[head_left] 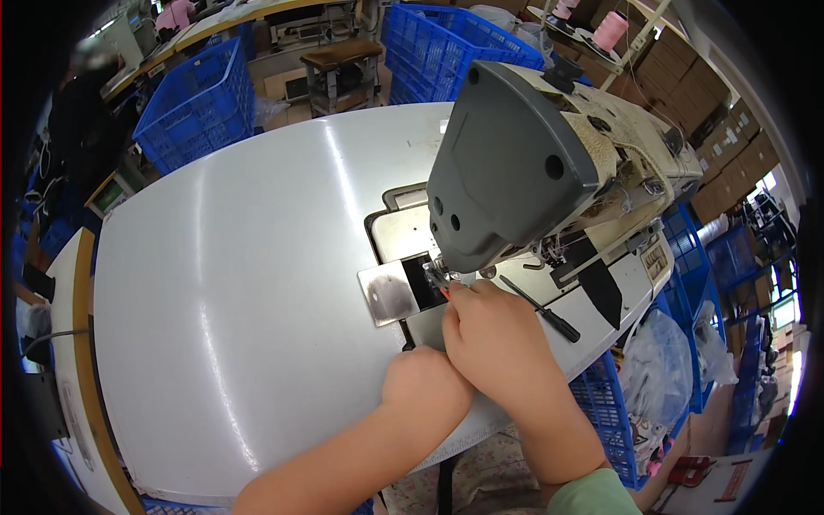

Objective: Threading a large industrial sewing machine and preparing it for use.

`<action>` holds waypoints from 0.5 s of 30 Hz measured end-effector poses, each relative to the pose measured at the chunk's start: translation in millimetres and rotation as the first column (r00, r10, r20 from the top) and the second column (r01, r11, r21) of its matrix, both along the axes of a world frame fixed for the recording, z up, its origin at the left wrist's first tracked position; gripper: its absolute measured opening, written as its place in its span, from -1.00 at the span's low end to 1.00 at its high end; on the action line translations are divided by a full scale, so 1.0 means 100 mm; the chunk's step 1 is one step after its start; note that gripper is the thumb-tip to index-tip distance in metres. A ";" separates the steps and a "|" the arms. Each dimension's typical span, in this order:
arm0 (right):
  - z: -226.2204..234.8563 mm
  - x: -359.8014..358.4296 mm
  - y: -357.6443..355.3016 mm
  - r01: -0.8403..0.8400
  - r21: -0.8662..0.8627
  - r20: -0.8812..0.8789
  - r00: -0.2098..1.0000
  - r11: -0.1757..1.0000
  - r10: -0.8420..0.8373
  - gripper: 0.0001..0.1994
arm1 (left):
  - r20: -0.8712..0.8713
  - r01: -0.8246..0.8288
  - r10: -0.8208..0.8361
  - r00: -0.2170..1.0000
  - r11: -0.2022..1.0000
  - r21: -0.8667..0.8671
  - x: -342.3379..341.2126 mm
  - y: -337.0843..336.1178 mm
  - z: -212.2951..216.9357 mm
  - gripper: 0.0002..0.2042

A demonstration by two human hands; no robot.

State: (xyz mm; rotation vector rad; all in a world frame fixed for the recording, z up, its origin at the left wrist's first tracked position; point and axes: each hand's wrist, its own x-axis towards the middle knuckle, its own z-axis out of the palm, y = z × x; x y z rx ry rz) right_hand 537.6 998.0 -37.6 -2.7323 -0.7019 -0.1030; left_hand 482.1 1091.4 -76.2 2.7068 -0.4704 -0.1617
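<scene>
My right hand (498,335) is closed round small pliers (435,275) with orange-red handles. Their metal jaws are at the needle area, under the grey head cover of a sewing machine (511,163). Beside it my left hand (429,379) is curled at the table's front, touching the right wrist. Its fingers are mostly hidden, and a small black piece shows just beyond it. A metal slide plate (389,293) is drawn out to the left, baring a dark opening (421,276) in the machine bed. Right of my right hand lies a screwdriver (542,311) with a black handle.
The white table (232,283) spreads to the left. Blue crates (197,103) stand beyond it, near a stool (341,64). Pink thread cones (610,33) are on a rack at upper right. A plastic bag (657,360) sits in a crate at the right.
</scene>
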 end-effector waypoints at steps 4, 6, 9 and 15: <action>0.06 -0.11 -0.04 -0.033 0.034 -0.074 0.997 0.999 0.035 -0.78 | 0.042 -0.016 0.017 0.999 1.000 -0.007 -0.02 0.04 -0.02 -0.91; 0.06 -0.14 -0.09 0.009 0.073 -0.072 0.997 0.997 -0.004 -0.76 | 0.044 -0.005 0.007 0.999 0.999 -0.032 -0.02 0.03 0.00 -0.91; 0.05 -0.10 -0.09 -0.028 0.033 -0.050 0.998 0.999 0.030 -0.76 | 0.013 -0.008 0.008 1.000 1.000 -0.007 -0.01 0.02 0.01 -0.91; 0.04 -0.09 -0.07 0.029 0.023 -0.062 0.998 0.999 -0.027 -0.78 | 0.000 0.019 -0.019 1.000 1.000 0.024 -0.01 0.02 0.03 -0.91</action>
